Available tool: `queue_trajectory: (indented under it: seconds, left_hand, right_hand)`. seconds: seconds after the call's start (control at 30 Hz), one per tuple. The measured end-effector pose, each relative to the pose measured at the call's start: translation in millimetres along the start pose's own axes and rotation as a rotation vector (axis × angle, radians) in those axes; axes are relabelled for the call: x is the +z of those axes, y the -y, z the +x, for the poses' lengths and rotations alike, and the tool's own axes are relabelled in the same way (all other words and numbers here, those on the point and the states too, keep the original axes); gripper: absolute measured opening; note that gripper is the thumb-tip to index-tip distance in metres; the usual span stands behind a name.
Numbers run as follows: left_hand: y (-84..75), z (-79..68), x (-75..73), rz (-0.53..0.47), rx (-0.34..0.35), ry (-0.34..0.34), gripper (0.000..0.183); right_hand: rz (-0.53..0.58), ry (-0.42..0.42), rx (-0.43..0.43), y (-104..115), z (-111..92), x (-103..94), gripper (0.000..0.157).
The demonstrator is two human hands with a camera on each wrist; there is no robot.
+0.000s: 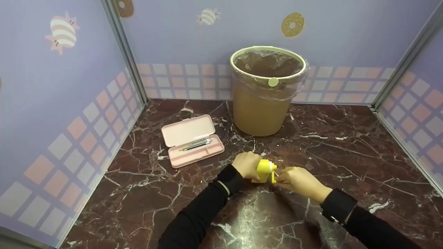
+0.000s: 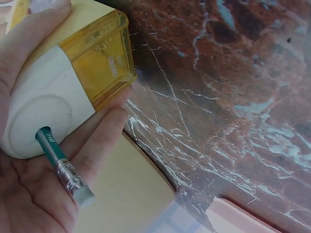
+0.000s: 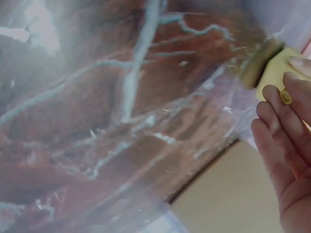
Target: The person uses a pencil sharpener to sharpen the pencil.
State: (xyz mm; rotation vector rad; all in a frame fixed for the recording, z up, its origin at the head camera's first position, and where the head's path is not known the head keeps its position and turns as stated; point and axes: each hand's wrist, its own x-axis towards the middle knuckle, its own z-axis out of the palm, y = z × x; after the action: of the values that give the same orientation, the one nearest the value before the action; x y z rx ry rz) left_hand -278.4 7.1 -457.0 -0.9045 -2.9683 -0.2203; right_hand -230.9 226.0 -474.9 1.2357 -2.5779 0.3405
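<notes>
A yellow crank pencil sharpener [image 1: 264, 166] is in my left hand [image 1: 246, 165], which grips its body above the table. The left wrist view shows its white front face and a clear amber shavings drawer [image 2: 99, 58]. A green pencil [image 2: 60, 162] sticks out of the hole in the white face, with its metal ferrule and worn eraser outward. My right hand [image 1: 299, 181] pinches the sharpener's small yellow crank handle [image 3: 286, 98] between thumb and fingers. The pencil's other end is hidden inside the sharpener.
Left of the hands, a pink pencil case [image 1: 173, 162] lies with its lid up, several pencils [image 1: 197, 144] inside. Behind stands a tan waste bin [image 1: 261, 110] lined with a clear bag. Patterned panels [image 1: 193, 38] enclose the dark red marble-look table [image 1: 138, 207].
</notes>
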Motion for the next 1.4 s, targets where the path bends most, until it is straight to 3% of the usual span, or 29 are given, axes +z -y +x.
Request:
queue_trajectory:
  seconds: [0.33, 0.7, 1.0, 1.4]
  left_hand:
    - [0.6, 1.5, 0.1, 0.005, 0.01, -0.003, 0.043]
    - [2.1, 3.1, 2.0, 0.013, 0.016, -0.004, 0.043]
    - [1.2, 2.1, 2.2, 0.01, 0.025, -0.011, 0.042]
    - [1.0, 1.4, 0.8, 0.015, 0.021, -0.001, 0.043]
  right_hand:
    - [-0.04, -0.032, -0.013, 9.4, 2.9, -33.7, 0.016]
    - [-0.098, -0.067, -0.002, -4.8, 21.7, -51.1, 0.017]
    - [-0.126, -0.056, 0.086, -21.1, 35.5, -46.9, 0.019]
    - [-0.055, -0.043, 0.164, -41.3, 45.8, -21.6, 0.015]
